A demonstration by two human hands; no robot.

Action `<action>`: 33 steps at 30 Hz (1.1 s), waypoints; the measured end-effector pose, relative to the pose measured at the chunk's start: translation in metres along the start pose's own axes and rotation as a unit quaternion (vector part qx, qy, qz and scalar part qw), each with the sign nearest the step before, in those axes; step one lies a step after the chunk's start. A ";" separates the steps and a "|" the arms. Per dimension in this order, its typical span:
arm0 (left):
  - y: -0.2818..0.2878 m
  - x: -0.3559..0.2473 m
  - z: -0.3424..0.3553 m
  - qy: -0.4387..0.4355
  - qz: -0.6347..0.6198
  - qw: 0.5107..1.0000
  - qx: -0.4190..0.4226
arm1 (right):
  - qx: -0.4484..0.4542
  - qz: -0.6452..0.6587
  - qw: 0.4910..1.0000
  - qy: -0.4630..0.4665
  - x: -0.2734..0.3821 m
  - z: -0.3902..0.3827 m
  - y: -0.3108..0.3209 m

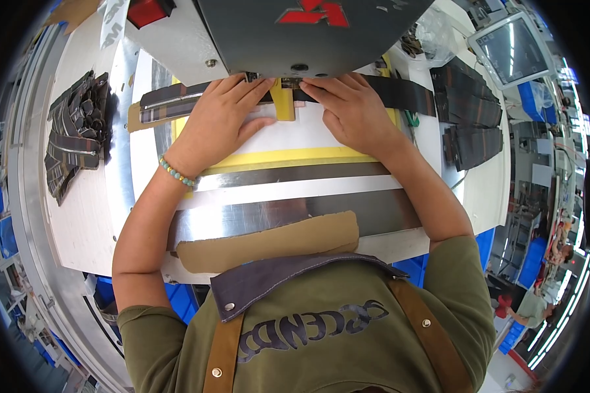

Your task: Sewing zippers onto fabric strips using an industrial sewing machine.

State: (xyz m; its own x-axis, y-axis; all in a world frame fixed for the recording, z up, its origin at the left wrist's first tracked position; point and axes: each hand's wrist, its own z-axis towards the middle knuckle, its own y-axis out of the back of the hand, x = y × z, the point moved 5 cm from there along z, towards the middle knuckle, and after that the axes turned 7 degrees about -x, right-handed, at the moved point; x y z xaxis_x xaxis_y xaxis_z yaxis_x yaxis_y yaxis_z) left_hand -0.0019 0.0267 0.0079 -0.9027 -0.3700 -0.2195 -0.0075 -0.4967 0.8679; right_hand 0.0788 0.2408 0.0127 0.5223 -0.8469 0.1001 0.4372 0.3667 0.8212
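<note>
My left hand [224,121] lies palm down below the dark sewing machine head [255,39]. Its fingers are stretched over a dark striped fabric piece with a zipper [167,103], and the thumb stands apart. To the right of it, my right hand [355,112] rests its extended fingers on a black fabric strip [406,95], thumb pointing down. Between the fingertips of both hands is a yellow bracket-like part [283,103] over a white plate [259,134] with yellow edging. The machine head hides part of the fabric and the needle area.
Folded striped pieces with zippers [78,141] are piled at the left; dark plaid pieces [469,98] lie at the right. A brown cardboard strip [269,243] sits at the near edge. A green-handled tool [412,119], plastic bag [437,36] and monitor [512,51] are right.
</note>
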 end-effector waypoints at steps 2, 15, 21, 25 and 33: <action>0.000 0.000 0.000 0.003 -0.005 1.000 0.005 | -0.001 0.002 1.000 0.000 0.000 -0.001 -0.001; -0.001 0.000 -0.002 0.006 -0.013 1.000 0.017 | -0.005 -0.006 1.000 -0.004 0.001 0.000 -0.001; 0.000 -0.001 -0.003 -0.005 -0.001 1.000 0.005 | -0.010 0.005 1.000 -0.011 -0.002 -0.003 -0.003; 0.000 -0.001 -0.004 0.000 -0.007 1.000 0.009 | 0.003 -0.001 1.000 -0.009 -0.001 -0.003 -0.003; 0.004 -0.004 -0.001 0.001 -0.008 1.000 0.026 | 0.009 -0.003 1.000 -0.005 -0.002 -0.003 -0.003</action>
State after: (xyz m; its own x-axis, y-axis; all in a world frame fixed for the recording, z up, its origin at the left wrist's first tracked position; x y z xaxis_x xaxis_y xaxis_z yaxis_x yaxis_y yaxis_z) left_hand 0.0019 0.0253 0.0116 -0.9014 -0.3645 -0.2337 -0.0437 -0.4603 0.8867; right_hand 0.0787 0.2424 0.0086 0.5120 -0.8530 0.1014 0.4265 0.3549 0.8320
